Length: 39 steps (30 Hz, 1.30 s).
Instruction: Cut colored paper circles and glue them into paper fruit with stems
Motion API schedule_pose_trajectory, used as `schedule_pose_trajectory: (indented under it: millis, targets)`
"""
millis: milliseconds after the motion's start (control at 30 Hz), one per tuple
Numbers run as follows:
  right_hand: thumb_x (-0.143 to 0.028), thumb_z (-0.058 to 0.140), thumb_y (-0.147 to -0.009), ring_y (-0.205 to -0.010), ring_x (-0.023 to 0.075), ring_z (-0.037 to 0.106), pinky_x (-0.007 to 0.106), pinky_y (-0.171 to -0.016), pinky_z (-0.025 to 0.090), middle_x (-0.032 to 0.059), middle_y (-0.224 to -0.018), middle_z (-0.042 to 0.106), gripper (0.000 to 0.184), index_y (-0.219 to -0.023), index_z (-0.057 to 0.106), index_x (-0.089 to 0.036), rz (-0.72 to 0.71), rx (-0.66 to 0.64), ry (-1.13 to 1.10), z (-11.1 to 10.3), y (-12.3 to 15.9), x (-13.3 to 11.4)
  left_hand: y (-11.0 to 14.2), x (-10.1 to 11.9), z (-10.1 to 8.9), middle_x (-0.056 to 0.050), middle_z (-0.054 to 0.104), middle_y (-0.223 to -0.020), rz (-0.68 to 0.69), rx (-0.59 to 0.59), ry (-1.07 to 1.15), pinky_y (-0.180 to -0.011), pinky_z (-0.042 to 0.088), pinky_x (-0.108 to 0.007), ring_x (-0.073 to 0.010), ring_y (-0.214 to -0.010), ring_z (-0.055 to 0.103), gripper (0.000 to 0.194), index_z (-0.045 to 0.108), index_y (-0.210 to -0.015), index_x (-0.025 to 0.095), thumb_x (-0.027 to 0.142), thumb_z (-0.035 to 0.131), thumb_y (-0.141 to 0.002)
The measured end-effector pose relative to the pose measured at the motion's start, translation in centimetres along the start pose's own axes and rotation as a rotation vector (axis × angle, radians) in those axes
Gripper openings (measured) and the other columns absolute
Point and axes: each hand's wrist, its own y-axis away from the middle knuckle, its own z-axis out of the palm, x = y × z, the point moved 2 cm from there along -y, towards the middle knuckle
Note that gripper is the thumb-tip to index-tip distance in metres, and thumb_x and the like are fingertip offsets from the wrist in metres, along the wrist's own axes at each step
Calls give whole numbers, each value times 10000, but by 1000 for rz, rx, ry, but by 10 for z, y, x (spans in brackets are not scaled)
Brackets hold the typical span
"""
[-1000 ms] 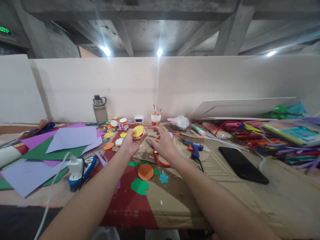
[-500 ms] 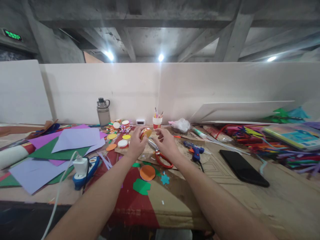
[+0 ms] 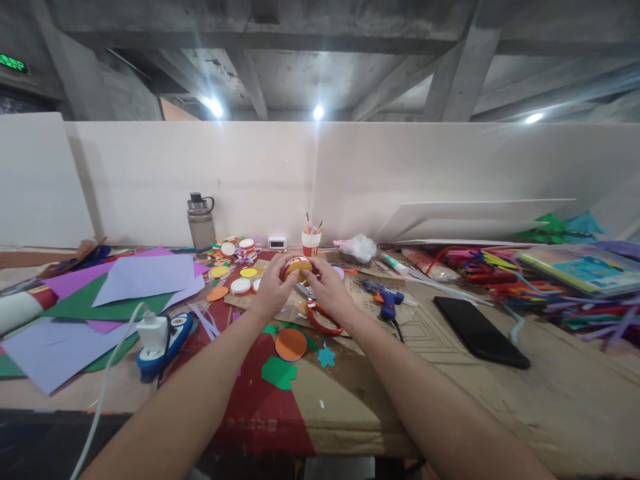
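A small drum-shaped paper piece (image 3: 299,265), with a yellow round face and a red-and-white side, is held up between both hands. My left hand (image 3: 275,285) is closed around its left side. The fingers of my right hand (image 3: 326,285) press on its right edge. Beneath my right hand lie red-handled scissors (image 3: 327,327), their blades partly hidden. Closer to me are an orange paper circle (image 3: 291,345), a blue flower cutout (image 3: 327,356) and a green paper scrap (image 3: 279,373). Left of my left hand sit a white-topped round piece (image 3: 241,287) and a yellow circle (image 3: 249,273).
A blue glue gun (image 3: 387,301) and a black phone (image 3: 480,332) lie to the right. At left are coloured paper sheets (image 3: 145,277) and a blue power strip (image 3: 165,347). Behind stand a bottle (image 3: 201,223) and a paper cup of brushes (image 3: 311,241).
My right hand has moved in to touch the drum-shaped piece, which was in my left hand alone. The whole view has shifted slightly.
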Motion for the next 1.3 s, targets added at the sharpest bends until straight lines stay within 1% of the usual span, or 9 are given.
schedule_pose_trajectory:
  millis: [100,200,300,433,633,767,933,1167,1300]
  targets:
    - [-239,496,-875,-948,205,578,388,-839,503,90,-1056,596,249,-1098,593,-189,5,45,15,-1,1,-2,-1,1,1,-62,660,-1063,-80,25,123,-1025,347,-297,-219,-1081,552,286,718,-947,229,95,663,-700]
    - [-222,551,-844,-897,195,583,381,-786,533,116,-1128,523,392,-1233,514,-192,-7,136,57,-2,4,-7,0,-1,2,-54,672,-1090,-175,78,181,-1033,346,-290,-213,-1107,559,274,716,-946,218,106,681,-699]
    - [-229,652,-778,-873,190,585,375,-744,551,120,-1164,478,538,-1279,456,-207,-56,129,84,1,6,-10,0,-5,3,-53,641,-1200,-180,85,44,-1036,362,-318,-206,-1142,553,313,666,-1093,210,189,628,-783]
    - [-175,717,-703,-1006,228,570,405,-812,547,116,-1210,463,624,-1260,441,-233,-128,125,114,7,8,-8,3,-9,5,-77,572,-1315,-86,25,-139,-1061,351,-333,-201,-1220,508,383,575,-1245,197,298,531,-878]
    - [-146,713,-702,-1109,266,536,450,-873,535,121,-1207,468,601,-1239,455,-228,-139,137,131,7,8,-6,6,-11,7,-82,529,-1352,-57,-15,-80,-1083,336,-359,-215,-1273,463,404,528,-1284,223,367,482,-909]
    - [-142,709,-710,-1114,255,542,434,-875,540,113,-1205,481,601,-1247,457,-234,-117,131,83,7,8,-7,6,-13,7,-90,535,-1324,-15,-17,-75,-1079,340,-359,-209,-1255,469,383,513,-1268,209,354,473,-916]
    - [-151,704,-723,-1113,247,548,417,-875,542,114,-1209,496,593,-1257,461,-232,-127,147,68,7,8,-10,6,-18,7,-97,528,-1282,13,-11,7,-1044,379,-361,-204,-1202,499,382,473,-1257,206,370,482,-913]
    - [-114,689,-714,-1114,251,551,436,-895,535,114,-1222,496,590,-1248,470,-236,-140,146,70,7,10,-13,6,-14,8,-109,538,-1234,11,5,44,-971,436,-348,-199,-1136,535,346,471,-1206,193,370,492,-909]
    - [-76,657,-706,-1097,243,555,425,-875,545,112,-1222,492,583,-1237,472,-232,-158,156,73,7,11,-14,7,-13,7,-111,539,-1224,40,0,24,-974,434,-368,-207,-1129,540,355,473,-1207,196,341,534,-889]
